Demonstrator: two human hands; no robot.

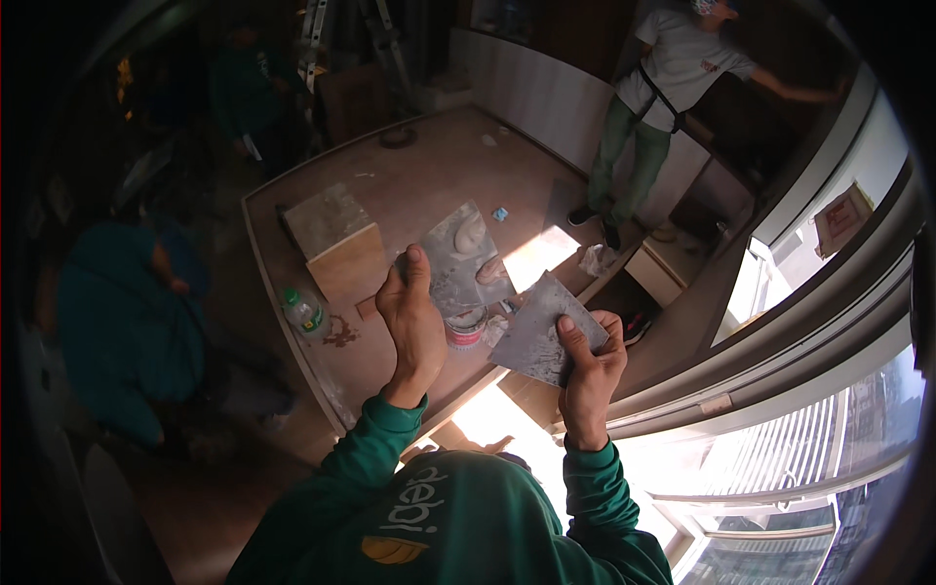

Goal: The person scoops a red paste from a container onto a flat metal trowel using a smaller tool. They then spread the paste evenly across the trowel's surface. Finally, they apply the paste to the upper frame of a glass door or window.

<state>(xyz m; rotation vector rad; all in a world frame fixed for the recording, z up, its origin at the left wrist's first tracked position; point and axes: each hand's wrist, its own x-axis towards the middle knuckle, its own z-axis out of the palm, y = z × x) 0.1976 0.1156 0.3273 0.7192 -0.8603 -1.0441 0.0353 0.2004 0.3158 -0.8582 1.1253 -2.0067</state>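
My left hand (pixel 414 327) is closed on a flat grey plate (pixel 448 278), thumb upright at its left edge and most fingers hidden behind it. A pale blob of putty (pixel 470 234) lies on the plate's upper part. In my right hand (pixel 595 370) is a square, thin metal putty blade (pixel 541 336), its face smeared with dark and light residue. The thumb presses on the face near the right edge. The two tools are apart, side by side. Just below the plate stands an open tin (pixel 466 331) with a pink band, partly covered by it.
A brown work surface (pixel 429 161) bears a wooden box (pixel 341 253), a green-capped plastic bottle (pixel 304 312) and a crumpled white wad (pixel 597 259). One person (pixel 673 68) stands at far right. People in green (pixel 132 322) are at left. Windows (pixel 780 458) line the right.
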